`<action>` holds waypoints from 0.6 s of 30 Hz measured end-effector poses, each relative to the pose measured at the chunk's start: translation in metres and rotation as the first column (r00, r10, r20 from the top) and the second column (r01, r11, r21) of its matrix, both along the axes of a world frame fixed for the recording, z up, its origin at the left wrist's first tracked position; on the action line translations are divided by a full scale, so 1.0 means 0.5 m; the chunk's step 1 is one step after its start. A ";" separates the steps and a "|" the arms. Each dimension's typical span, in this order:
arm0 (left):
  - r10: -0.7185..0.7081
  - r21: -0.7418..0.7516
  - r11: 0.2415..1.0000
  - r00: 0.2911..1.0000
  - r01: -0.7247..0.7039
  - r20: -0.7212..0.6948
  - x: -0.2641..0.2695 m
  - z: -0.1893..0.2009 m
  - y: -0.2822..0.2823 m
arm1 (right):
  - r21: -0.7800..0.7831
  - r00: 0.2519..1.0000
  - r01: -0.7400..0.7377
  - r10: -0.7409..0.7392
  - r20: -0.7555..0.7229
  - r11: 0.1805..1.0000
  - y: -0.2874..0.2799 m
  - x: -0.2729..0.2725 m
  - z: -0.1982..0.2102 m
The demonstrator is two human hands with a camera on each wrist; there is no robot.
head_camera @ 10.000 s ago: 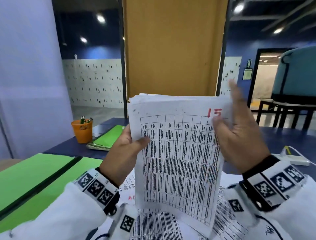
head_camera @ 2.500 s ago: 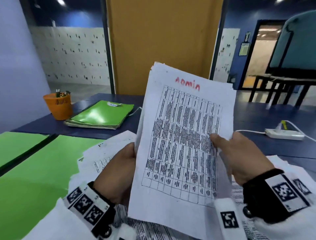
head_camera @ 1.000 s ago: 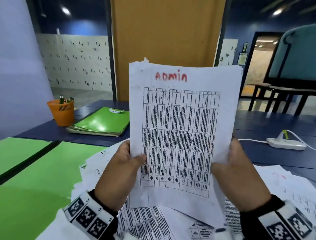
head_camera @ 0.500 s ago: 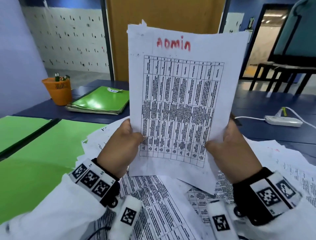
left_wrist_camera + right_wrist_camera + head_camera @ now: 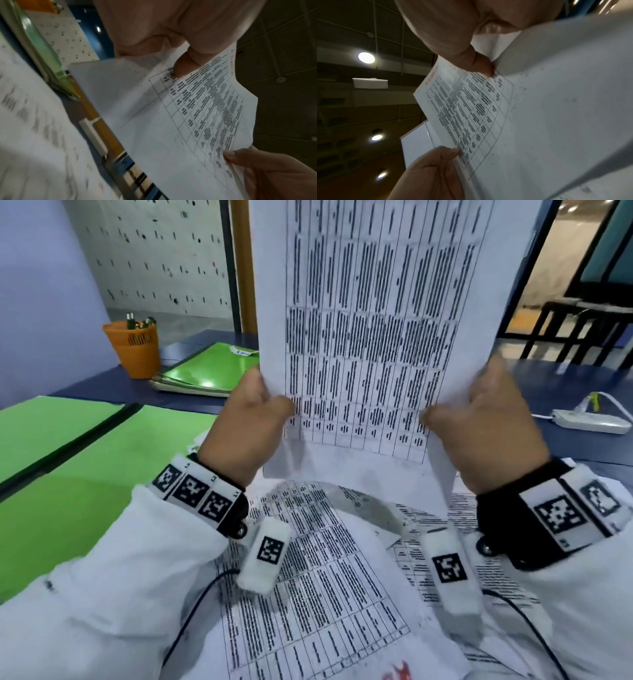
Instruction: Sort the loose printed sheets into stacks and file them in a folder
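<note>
Two-handed hold on a bundle of printed sheets point(image 5: 373, 337), raised upright above the desk point(image 5: 565, 381). The left hand point(image 5: 245, 426) grasps the lower left edge and the right hand point(image 5: 486, 433) the lower right edge, each with the thumb pressed on the printed face and the fingers curled behind. The wrist views confirm both pinches: the left thumb point(image 5: 187, 65) and the right thumb point(image 5: 479, 65) lie on the table grid. Both wrists are cocked upward, forearms converging from below, with the page's top edge out of the head view.

Risks, as judged. The bundle is held only near its bottom corners, so the tall unsupported upper part may flop backward or fan apart. The right-hand edge shows sheets already separating beside that grip, and a loosened pinch there could let back pages slide out. Any dropped page would land among the loose sheets point(image 5: 308, 594) lying directly beneath both grips and mix with the unsorted pile. The open green folder point(image 5: 85, 474) lies to the left of the left grip. A closed green folder point(image 5: 209, 368) and an orange pen cup point(image 5: 133, 350) stand beyond it.
</note>
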State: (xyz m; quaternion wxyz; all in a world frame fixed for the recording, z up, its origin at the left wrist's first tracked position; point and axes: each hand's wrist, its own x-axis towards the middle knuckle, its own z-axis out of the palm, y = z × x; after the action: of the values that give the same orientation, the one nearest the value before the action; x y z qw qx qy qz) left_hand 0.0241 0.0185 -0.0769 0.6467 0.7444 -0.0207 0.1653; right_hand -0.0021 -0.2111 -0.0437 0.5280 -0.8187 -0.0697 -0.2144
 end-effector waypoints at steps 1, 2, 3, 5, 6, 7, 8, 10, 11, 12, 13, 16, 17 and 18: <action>0.009 -0.013 1.000 0.999 -0.009 0.034 -0.003 0.015 0.010 | -0.021 1.000 0.003 -0.003 0.009 1.000 0.010 0.007 0.016; 0.020 -0.037 0.999 0.997 -0.017 0.072 0.000 0.024 0.018 | -0.041 1.000 -0.001 0.002 0.024 0.999 0.019 0.016 0.033; 0.028 -0.069 0.997 0.995 -0.022 0.098 -0.003 0.034 0.027 | -0.059 0.999 -0.007 0.009 0.040 0.998 0.032 0.025 0.048; 0.053 -0.142 0.989 0.990 -0.034 0.132 -0.005 0.044 0.040 | -0.104 0.997 -0.015 0.022 0.068 0.994 0.055 0.038 0.073; 0.073 -0.175 0.983 0.988 -0.049 0.134 -0.002 0.045 0.050 | -0.123 0.997 -0.027 0.035 0.066 0.992 0.066 0.045 0.082; 0.084 -0.197 0.979 0.990 -0.060 0.117 -0.004 0.047 0.057 | -0.130 0.997 -0.044 0.051 0.052 0.991 0.075 0.052 0.086; 0.104 -0.227 0.970 0.992 -0.085 0.075 0.002 0.042 0.073 | -0.134 0.997 -0.067 0.071 0.023 0.989 0.084 0.059 0.087; 0.119 -0.262 0.958 0.993 -0.115 -0.001 0.007 0.033 0.103 | -0.176 0.996 -0.072 0.062 -0.060 0.982 0.092 0.069 0.075; 0.156 -0.253 0.955 0.988 -0.155 -0.018 0.008 0.031 0.117 | -0.236 0.993 -0.054 0.028 -0.112 0.970 0.094 0.071 0.064; 0.220 -0.215 0.951 0.975 -0.221 -0.026 0.013 0.027 0.134 | -0.326 0.984 -0.039 -0.020 -0.175 0.944 0.093 0.066 0.050; 0.302 -0.140 0.943 0.953 -0.302 -0.019 0.015 0.026 0.153 | -0.466 0.968 -0.066 -0.057 -0.245 0.882 0.093 0.061 0.034; 0.566 -0.041 0.824 0.824 -0.566 -0.019 0.026 0.027 0.199 | -0.782 0.882 -0.356 -0.094 -0.462 0.511 0.094 0.038 -0.028; 0.615 -0.041 0.787 0.788 -0.615 -0.010 0.026 0.030 0.208 | -0.798 0.856 -0.413 -0.112 -0.505 0.439 0.099 0.028 -0.049; 0.625 -0.069 0.779 0.780 -0.624 0.004 0.035 0.027 0.219 | -0.805 0.842 -0.441 -0.127 -0.524 0.397 0.106 0.023 -0.066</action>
State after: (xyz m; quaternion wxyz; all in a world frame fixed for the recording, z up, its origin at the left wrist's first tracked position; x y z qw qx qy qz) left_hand 0.0416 0.1280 -0.0634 0.5786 0.6858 0.2236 0.3807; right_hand 0.0093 -0.1583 -0.0769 0.0163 -0.9842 -0.1130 0.1352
